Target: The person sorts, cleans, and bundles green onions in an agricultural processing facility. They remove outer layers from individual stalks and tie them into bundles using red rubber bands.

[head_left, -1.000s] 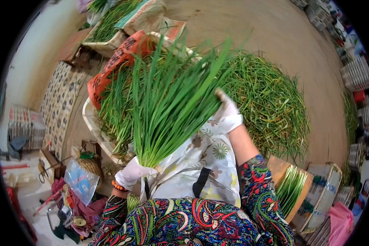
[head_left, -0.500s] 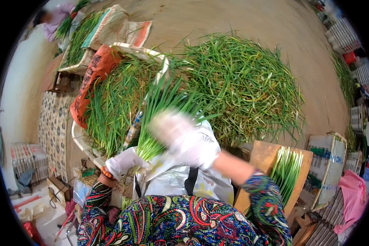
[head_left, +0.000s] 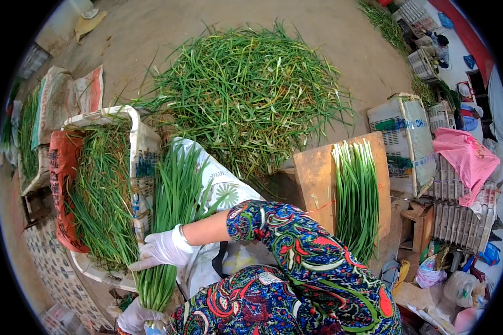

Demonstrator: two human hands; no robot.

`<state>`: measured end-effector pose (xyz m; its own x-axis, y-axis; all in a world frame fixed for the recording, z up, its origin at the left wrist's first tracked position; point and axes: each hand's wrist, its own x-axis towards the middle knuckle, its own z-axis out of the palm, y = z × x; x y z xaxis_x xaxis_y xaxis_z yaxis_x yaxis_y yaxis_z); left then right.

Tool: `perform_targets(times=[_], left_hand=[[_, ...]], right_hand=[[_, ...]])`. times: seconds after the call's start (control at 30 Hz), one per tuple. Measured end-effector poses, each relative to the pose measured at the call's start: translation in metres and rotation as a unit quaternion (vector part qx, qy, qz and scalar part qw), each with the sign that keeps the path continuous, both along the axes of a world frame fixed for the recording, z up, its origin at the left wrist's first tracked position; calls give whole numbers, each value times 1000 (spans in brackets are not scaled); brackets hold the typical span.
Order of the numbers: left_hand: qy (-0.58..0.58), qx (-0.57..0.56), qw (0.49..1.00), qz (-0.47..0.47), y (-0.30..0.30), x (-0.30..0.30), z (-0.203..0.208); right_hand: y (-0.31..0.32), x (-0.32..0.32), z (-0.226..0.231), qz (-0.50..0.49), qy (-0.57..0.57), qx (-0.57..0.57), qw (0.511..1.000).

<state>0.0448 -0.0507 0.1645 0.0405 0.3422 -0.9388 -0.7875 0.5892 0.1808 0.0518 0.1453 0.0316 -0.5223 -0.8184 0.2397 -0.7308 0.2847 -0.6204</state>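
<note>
A bunch of green chives (head_left: 179, 190) lies at my lower left, its leaves pointing away and its pale stem ends toward me. My right hand (head_left: 165, 249), in a white glove, reaches across and is closed round the bunch above the stems. Below it, at the lower edge, my left hand (head_left: 135, 317), gloved too, is closed at the stem ends; part of it is cut off by the picture's rim. A white plastic apron (head_left: 223, 184) with a printed flower pattern spreads beneath the leaves. To the right, a neat chive bundle (head_left: 356, 195) rests on a wooden board (head_left: 313, 173).
A white crate (head_left: 142, 145) of loose chives with an orange sack (head_left: 64, 190) stands left. Ahead, a large heap of chive leaves (head_left: 251, 95) covers the floor. Right are a white crate (head_left: 388, 117), a pink bag (head_left: 466, 159) and stacked grey crates (head_left: 458, 223).
My view has swung to the right, so the scene has shifted left. My right hand, blurred before over the leaves, now grips the bunch close to my left hand.
</note>
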Motion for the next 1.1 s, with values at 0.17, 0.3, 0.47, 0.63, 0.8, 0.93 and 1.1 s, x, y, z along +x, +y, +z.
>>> perform_targets(times=[0.17, 0.3, 0.47, 0.63, 0.8, 0.93, 1.1], left_hand=[[35, 52, 994, 87, -41, -3, -6], [51, 196, 979, -8, -44, -43, -30], [110, 343, 922, -143, 12, -73, -66], [218, 283, 933, -44, 75, -109, -105], [316, 402, 851, -124, 207, -94, -104], [587, 492, 589, -257, 300, -48, -99], [766, 483, 212, -367, 379, 34, -109]], right_hand=[[-24, -23, -5, -7, -72, 39, 997], [31, -19, 56, -139, 43, 83, 986], [80, 29, 152, -280, 114, 292, 907], [176, 120, 210, -584, -6, 446, 678], [197, 237, 233, -855, -76, 404, 315], [207, 333, 199, -897, -186, 361, 176], [238, 368, 152, -908, -264, 260, 196]])
